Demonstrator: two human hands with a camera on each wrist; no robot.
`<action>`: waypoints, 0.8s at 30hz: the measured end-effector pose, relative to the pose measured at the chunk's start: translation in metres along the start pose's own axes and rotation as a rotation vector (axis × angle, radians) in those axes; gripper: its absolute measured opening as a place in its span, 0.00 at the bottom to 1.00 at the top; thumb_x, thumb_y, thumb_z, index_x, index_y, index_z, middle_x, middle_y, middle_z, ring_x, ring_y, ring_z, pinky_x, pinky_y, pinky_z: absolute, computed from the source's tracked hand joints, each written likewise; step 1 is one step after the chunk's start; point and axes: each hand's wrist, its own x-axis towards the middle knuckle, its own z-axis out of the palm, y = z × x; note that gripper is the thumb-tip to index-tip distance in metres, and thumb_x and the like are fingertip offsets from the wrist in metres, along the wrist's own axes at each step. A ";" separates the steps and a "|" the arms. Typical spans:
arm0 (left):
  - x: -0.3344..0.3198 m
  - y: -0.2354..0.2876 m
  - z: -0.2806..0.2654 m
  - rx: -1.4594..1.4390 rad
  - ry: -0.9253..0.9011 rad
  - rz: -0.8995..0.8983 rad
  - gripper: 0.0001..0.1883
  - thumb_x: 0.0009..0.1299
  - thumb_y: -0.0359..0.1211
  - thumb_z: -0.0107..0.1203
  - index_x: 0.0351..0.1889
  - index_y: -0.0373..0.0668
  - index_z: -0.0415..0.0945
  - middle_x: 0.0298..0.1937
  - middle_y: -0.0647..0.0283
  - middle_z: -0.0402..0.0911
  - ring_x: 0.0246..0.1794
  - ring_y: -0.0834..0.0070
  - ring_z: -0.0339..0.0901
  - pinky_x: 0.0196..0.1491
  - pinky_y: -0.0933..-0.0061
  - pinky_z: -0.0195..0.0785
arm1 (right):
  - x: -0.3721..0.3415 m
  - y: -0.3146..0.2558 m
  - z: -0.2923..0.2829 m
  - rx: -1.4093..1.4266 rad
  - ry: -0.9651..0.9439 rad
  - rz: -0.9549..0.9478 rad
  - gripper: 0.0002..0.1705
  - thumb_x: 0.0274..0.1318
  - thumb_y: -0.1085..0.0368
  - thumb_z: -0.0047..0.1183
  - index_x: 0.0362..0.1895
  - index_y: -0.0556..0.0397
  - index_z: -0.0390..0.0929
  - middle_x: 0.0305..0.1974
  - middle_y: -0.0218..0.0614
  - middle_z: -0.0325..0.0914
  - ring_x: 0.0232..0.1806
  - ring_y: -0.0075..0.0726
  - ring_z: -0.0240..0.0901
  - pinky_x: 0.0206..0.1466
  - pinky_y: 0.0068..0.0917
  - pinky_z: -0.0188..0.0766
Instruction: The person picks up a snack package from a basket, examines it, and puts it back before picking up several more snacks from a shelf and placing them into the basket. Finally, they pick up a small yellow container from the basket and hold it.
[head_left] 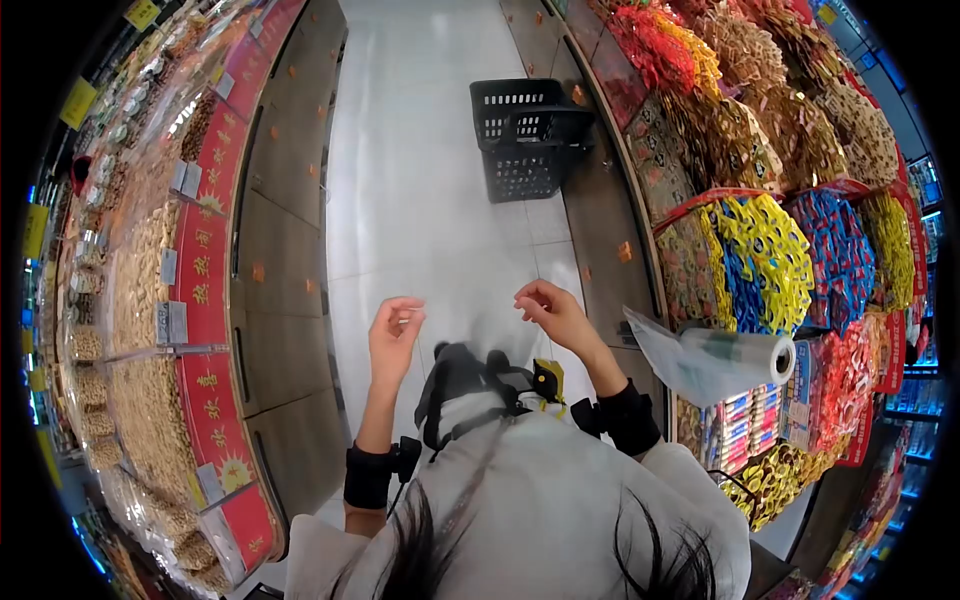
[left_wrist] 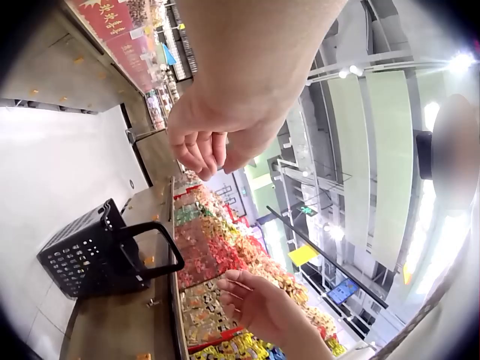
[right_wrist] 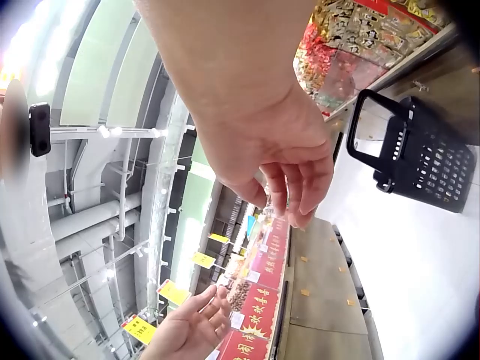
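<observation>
Both hands are raised in front of the body over the aisle floor, apart from each other and touching nothing. The left hand (head_left: 396, 338) has its fingers loosely bent; in the left wrist view the same hand (left_wrist: 214, 131) shows relaxed, curved fingers with nothing held. The right hand (head_left: 556, 314) is also empty, its fingers loosely bent toward the left one; the right wrist view shows this hand (right_wrist: 281, 154) with fingers hanging. A black shopping basket (head_left: 516, 100) stands on the floor ahead, against the right-hand shelf base.
Bins of nuts (head_left: 145, 410) with red signs (head_left: 205, 260) line the left side. Wrapped sweets (head_left: 765, 250) fill the right shelf, with a roll of clear plastic bags (head_left: 735, 360) at its edge. Pale floor (head_left: 420, 150) runs between them.
</observation>
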 end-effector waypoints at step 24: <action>0.443 0.005 -0.157 0.009 -0.241 -0.032 0.08 0.62 0.24 0.52 0.39 0.38 0.68 0.40 0.65 0.74 0.34 0.84 0.70 0.33 0.86 0.60 | 0.384 -0.078 0.080 -0.032 0.179 0.092 0.09 0.52 0.64 0.47 0.34 0.56 0.72 0.26 0.34 0.74 0.26 0.26 0.70 0.33 0.23 0.66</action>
